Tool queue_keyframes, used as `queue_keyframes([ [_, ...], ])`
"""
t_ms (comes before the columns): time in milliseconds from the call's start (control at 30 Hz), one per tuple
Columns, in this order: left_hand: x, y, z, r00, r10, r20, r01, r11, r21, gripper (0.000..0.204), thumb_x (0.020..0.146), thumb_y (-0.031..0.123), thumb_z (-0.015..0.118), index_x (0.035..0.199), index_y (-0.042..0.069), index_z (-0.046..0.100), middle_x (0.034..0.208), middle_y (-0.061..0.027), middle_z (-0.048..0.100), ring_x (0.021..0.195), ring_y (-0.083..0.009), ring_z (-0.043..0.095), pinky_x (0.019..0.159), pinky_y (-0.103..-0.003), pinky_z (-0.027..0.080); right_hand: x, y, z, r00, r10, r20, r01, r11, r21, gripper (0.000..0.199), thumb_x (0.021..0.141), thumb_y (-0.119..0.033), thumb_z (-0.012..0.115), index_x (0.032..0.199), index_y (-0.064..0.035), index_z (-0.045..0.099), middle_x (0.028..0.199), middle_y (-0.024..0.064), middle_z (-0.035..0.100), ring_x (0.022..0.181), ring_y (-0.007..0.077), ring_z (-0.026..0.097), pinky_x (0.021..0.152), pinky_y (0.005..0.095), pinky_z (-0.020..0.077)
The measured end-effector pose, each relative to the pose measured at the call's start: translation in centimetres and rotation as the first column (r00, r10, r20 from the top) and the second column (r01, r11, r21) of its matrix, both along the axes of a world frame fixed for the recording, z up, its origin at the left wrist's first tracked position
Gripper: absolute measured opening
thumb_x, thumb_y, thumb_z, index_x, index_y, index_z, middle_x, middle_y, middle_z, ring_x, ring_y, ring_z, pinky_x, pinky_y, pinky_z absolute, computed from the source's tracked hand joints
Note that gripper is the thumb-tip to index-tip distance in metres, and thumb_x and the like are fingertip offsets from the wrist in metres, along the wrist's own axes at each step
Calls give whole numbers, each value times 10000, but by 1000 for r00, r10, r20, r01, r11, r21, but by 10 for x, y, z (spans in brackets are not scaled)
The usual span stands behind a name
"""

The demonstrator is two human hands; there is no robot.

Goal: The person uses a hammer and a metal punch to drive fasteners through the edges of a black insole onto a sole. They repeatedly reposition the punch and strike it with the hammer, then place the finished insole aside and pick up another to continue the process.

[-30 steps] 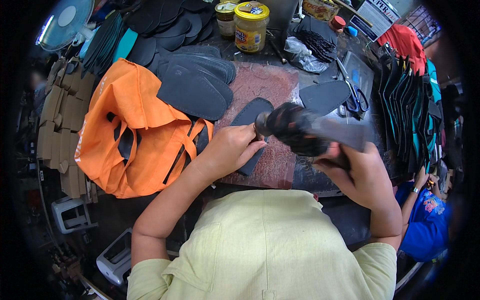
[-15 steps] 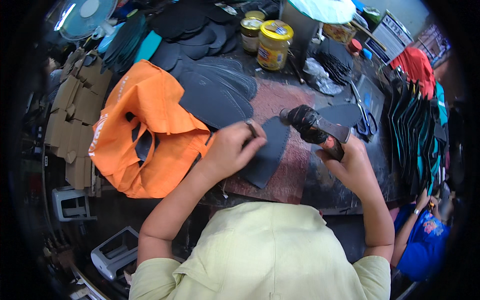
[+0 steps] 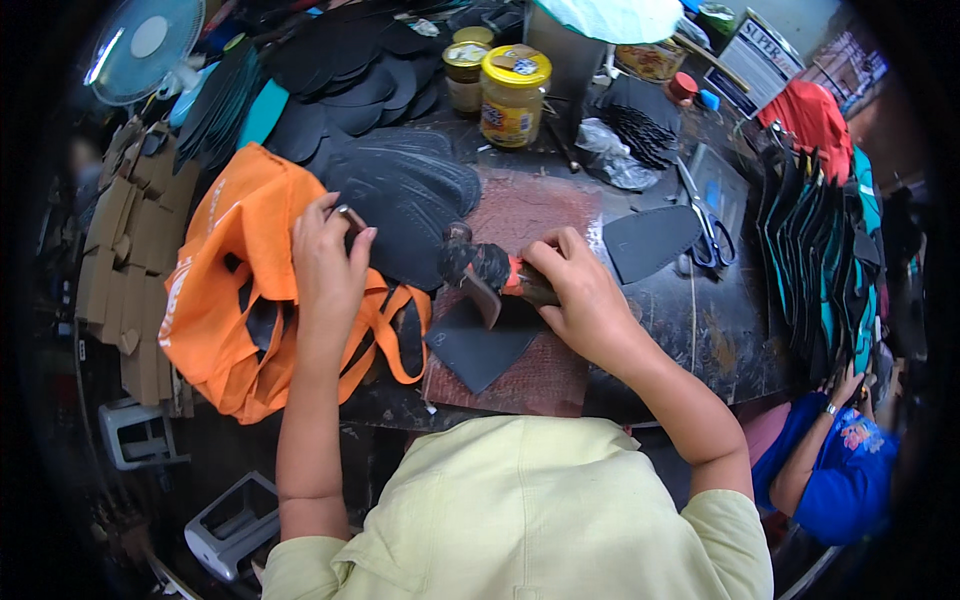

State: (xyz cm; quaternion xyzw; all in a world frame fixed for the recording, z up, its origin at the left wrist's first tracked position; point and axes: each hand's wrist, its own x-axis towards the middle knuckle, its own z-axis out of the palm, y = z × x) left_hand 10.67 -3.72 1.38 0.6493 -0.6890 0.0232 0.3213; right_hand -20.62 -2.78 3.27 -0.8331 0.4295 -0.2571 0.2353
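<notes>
My right hand (image 3: 585, 300) is closed round the short handle of a hammer (image 3: 482, 265), its neck wrapped in black and red tape. The hammer hangs over a black sole-shaped piece (image 3: 480, 350), hiding part of it. Near the orange bag (image 3: 240, 330), my left hand (image 3: 328, 260) is raised, its fingers curled on a small metal tool (image 3: 347, 214) whose kind I cannot make out. Beyond lies a fanned pile of black sole pieces (image 3: 400, 190) with stitch marks round their edges. Another single black piece (image 3: 650, 240) rests to the right.
A reddish mat (image 3: 530, 205) covers part of the dark table. Scissors (image 3: 707, 215), a yellow-lidded jar (image 3: 513, 100) and a crumpled plastic bag (image 3: 612, 155) stand farther back. A hanging row of black and teal pieces (image 3: 815, 255) and a person in blue (image 3: 835, 470) are at right.
My left hand has moved left, away from the sole piece and towards the orange bag. The hammer has come left and lower, over the piece, which now lies further left.
</notes>
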Motion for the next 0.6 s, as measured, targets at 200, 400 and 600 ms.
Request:
queue_keyframes([
  [200,4,-13,10,979,-3,-203,-14,996,-84,116,916,76,745,918,-26,690,1131,-174,663,1056,-341,646,920,-413,508,-78,-17,15,935,-310,174,326,943,-70,558,668,190,679,1178,-23,602,1121,165,651,1111,355,658,997,418,519],
  [400,15,-48,14,976,37,-217,-97,957,-273,122,944,103,742,951,-11,700,1077,-148,704,1001,-317,700,853,-390,553,-155,-26,29,820,-572,9,509,723,-466,426,815,60,763,1209,4,611,1158,186,612,1067,395,634,935,432,514],
  [600,11,-56,16,993,26,-111,-62,940,-334,106,948,82,743,950,-11,690,1054,-124,715,943,-264,725,825,-341,584,-140,27,32,930,-363,-65,367,928,64,313,852,-30,780,1129,-14,636,945,178,687,882,407,683,799,398,537],
])
